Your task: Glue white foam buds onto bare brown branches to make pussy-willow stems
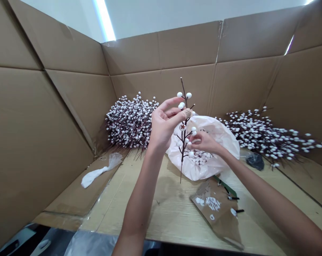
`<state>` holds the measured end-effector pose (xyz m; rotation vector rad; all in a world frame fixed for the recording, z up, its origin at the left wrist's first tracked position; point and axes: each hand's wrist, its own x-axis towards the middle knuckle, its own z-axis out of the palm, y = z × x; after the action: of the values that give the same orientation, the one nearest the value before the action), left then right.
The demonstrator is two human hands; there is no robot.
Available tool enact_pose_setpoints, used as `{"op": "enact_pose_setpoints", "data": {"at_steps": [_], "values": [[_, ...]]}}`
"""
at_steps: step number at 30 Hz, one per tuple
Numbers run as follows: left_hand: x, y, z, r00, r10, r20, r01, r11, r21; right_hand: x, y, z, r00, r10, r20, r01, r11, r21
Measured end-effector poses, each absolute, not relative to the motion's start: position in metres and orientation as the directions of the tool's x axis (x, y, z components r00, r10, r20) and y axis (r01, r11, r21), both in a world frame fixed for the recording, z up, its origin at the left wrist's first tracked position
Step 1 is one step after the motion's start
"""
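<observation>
Twig [182, 153]: we see it nearly upright, bare end down.
Left hand [163, 123]: we pinch the twig.
Right hand [205, 142]: our fingertips nip a white berry [189, 145].

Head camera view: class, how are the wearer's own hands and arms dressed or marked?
The left hand and right hand are ungloved. The forearms show no sleeves, watch or bracelet. A tan wrap seems to cover the left thumb's tip.

Two hands [162, 126] [203, 141], one branch [184, 133], two berry bundles [131, 122] [267, 135].
</observation>
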<state>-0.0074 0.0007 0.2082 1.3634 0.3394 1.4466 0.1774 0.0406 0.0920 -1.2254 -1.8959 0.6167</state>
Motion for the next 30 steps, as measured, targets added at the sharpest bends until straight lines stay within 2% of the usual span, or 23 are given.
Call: {"op": "enact_pose_setpoints", "data": {"at_steps": [4, 12, 22, 30], "values": [[-0.005, -0.002, 0.208, 0.232, 0.802, 0.551, -0.465, -0.406, 0.787, 0.184, 0.005, 0.129, -0.173, 0.884, 0.435, 0.228, 0.466, -0.855], [0.002, -0.015, 0.206, 0.255, 0.78, 0.571, -0.39, -0.457, 0.799, 0.184, -0.04, 0.172, 0.013, 0.818, 0.575, -0.015, 0.575, -0.818], [0.012, -0.022, 0.201, 0.286, 0.765, 0.577, -0.383, -0.46, 0.801, 0.174, -0.055, 0.185, 0.136, 0.702, 0.699, 0.018, 0.704, -0.71], [0.018, -0.024, 0.198, 0.31, 0.761, 0.57, -0.387, -0.446, 0.807, 0.159, -0.06, 0.184, 0.15, 0.666, 0.731, -0.063, 0.744, -0.665]]}}
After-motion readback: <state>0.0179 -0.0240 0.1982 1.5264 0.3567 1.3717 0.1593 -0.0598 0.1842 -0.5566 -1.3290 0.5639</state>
